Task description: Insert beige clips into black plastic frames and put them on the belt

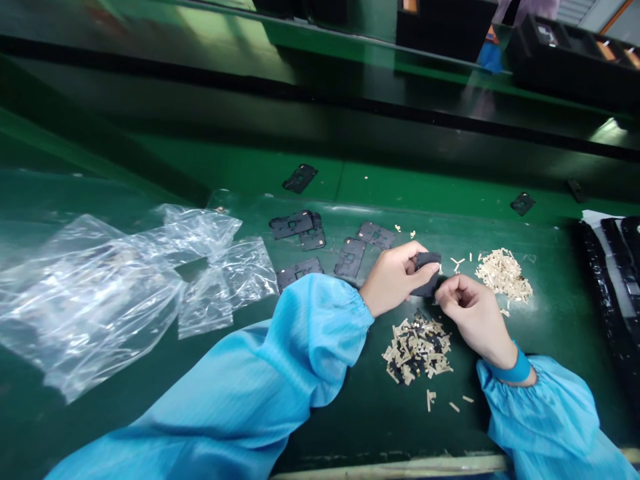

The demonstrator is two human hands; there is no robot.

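My left hand [395, 277] is closed round a thin black plastic plate [427, 283], its thumb lying across the face. Close against the plate's right edge, my right hand [467, 307] has thumb and forefinger pinched together; whatever is between the fingertips is too small to make out. Below both hands lies a heap of small beige and black pieces [417, 350]. A second heap, of beige pieces only [504, 275], sits to the right of my right hand. More black plates [350, 257] of the same sort lie left of my left hand, some overlapping.
Clear plastic bags [125, 280] spread over the left of the green table [350, 433]. A black plate [300, 178] and a smaller dark part [523, 203] lie farther back. Black trays [613, 267] line the right edge. Dark bins [575, 60] stand behind the raised ledge.
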